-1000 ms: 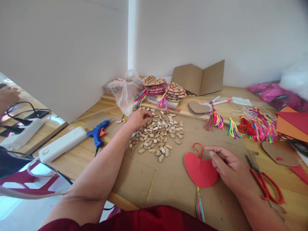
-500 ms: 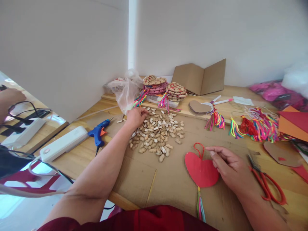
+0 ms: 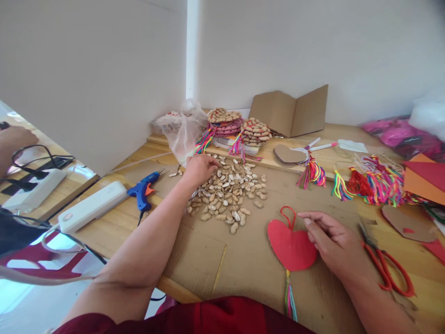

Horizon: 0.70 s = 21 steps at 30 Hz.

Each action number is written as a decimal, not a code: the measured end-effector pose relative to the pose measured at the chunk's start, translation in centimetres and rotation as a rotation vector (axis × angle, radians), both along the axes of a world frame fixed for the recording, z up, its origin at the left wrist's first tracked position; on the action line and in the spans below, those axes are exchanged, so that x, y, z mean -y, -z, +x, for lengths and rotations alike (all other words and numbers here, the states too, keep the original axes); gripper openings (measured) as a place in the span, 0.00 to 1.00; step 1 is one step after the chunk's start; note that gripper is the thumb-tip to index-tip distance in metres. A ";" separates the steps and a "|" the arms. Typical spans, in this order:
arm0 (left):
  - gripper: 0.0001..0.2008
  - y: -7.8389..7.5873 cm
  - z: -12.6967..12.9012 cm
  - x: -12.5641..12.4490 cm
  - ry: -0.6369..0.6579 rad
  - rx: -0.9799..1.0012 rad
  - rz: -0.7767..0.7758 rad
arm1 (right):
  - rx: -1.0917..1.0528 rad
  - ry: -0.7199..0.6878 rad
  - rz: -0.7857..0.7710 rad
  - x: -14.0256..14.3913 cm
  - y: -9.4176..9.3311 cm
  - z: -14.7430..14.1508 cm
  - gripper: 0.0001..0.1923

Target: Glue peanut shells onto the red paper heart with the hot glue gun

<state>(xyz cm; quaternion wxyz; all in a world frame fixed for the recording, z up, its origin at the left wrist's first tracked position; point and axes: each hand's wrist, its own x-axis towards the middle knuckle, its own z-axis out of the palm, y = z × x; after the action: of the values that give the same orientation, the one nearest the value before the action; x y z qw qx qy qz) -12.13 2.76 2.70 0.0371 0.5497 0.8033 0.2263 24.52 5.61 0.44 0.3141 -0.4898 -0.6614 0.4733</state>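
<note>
The left hand (image 3: pixel 199 170) is rested on the far left edge of the peanut-shell pile (image 3: pixel 227 195). The glue gun (image 3: pixel 142 192) is laid to its left, the plastic bag (image 3: pixel 183 130) just behind it. The right hand (image 3: pixel 335 246) is set on the right edge of the felt heart (image 3: pixel 288 245), with the scissors (image 3: pixel 384 264) placed just right of that hand and the tassels (image 3: pixel 368 183) well behind it.
</note>
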 end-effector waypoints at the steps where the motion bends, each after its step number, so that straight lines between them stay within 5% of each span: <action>1: 0.10 -0.1 0.2 0.1 0.031 0.006 -0.005 | 0.002 0.002 0.002 0.0 0.0 0.0 0.17; 6: 0.12 -0.2 0.7 0.2 0.120 -0.037 -0.109 | 0.013 0.016 0.003 -0.1 0.0 0.0 0.18; 21: 0.11 0.3 -0.3 -0.3 -0.063 0.102 -0.087 | 0.015 0.005 -0.012 0.0 0.0 0.0 0.17</action>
<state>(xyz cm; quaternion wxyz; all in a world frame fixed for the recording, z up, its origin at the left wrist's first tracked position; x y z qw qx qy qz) -12.40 3.03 2.40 0.0950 0.5098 0.8263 0.2200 24.53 5.60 0.42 0.3072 -0.4970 -0.6596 0.4728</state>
